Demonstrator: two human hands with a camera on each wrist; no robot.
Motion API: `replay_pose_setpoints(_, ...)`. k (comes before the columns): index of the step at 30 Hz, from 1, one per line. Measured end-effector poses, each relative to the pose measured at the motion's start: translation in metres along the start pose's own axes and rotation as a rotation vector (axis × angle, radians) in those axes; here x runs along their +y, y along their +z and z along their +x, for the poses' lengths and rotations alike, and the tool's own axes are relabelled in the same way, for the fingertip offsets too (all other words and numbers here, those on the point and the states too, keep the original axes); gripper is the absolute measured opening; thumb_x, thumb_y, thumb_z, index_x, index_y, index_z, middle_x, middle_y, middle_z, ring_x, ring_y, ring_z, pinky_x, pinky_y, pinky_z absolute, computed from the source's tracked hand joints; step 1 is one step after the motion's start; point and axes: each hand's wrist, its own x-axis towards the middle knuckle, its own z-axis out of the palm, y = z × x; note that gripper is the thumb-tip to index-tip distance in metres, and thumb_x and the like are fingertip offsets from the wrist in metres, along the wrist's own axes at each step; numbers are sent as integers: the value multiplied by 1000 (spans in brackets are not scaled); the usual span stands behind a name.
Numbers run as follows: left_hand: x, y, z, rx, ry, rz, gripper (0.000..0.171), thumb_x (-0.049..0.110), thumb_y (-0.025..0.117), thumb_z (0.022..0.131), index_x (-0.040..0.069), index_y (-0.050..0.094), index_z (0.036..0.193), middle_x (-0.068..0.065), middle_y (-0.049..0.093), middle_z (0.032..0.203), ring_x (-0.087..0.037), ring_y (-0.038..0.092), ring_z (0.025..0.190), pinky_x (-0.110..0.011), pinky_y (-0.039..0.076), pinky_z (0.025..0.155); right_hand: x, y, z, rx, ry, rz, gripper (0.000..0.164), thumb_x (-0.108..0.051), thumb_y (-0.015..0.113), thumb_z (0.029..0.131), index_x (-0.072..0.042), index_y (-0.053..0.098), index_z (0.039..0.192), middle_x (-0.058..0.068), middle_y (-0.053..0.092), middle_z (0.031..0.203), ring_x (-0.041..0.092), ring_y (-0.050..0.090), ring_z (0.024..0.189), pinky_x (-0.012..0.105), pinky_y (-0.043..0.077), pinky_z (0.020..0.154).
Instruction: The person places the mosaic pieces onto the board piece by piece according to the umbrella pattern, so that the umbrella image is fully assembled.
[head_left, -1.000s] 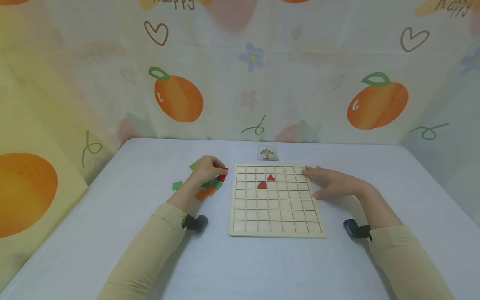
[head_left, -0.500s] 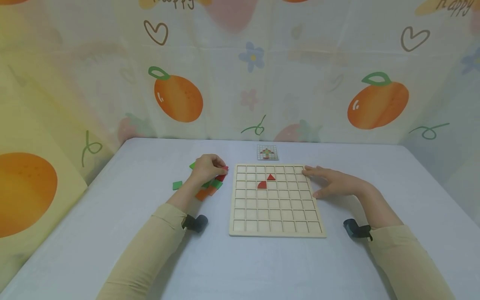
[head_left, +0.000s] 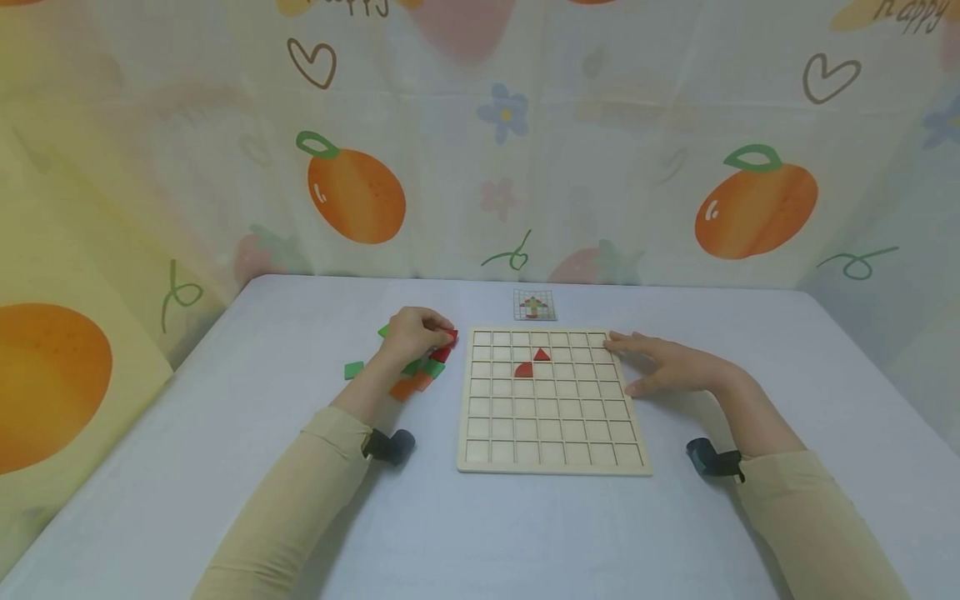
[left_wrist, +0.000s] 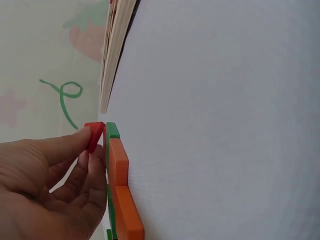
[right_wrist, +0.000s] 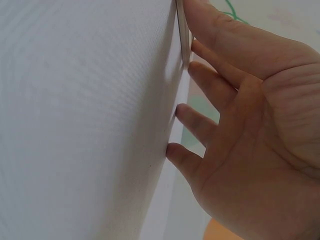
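Note:
My left hand (head_left: 412, 337) pinches a red tile (left_wrist: 94, 136) between thumb and fingers, just above the tile pile left of the board; its full outline is partly hidden by the fingers. Beneath and beside that hand lie orange tiles (head_left: 403, 388), green tiles (head_left: 432, 367) and another red tile (head_left: 441, 355). The pale gridded board (head_left: 555, 408) lies flat in the middle, carrying a red triangle (head_left: 542, 355) and a red quarter-circle tile (head_left: 524, 370). At the board's right edge my right hand (head_left: 671, 364) rests with spread fingers, thumb and fingertips touching the rim.
Behind the board lies a small pattern card (head_left: 534, 306) with a coloured figure on a grid. One green tile (head_left: 353, 369) sits apart, left of the pile. A printed curtain (head_left: 442, 167) hangs behind the white table (head_left: 555, 533).
My left hand has shifted slightly up and away, and the red tile in its fingers shows more. The right hand and the tiles on the board have stayed where they were.

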Motion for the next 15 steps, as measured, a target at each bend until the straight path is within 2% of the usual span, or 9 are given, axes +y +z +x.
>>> replay_pose_setpoints(6, 4, 0, 1, 6, -61, -88, 17, 16, 63, 86, 12, 68, 102, -6, 64, 101, -21, 58, 90, -28, 49, 75, -1, 0, 0, -2, 1, -4, 79, -35, 72, 77, -12, 34, 143, 9, 18, 153, 40, 2, 139, 62, 5, 105)
replay_pose_setpoints(15, 18, 2, -5, -50, -57, -136, 22, 14, 63, 85, 13, 66, 107, -6, 59, 102, -22, 54, 90, -29, 50, 76, 0, 0, -1, 2, 0, -7, 78, -34, 72, 77, -14, 35, 142, 8, 18, 153, 40, 3, 139, 62, 6, 105)
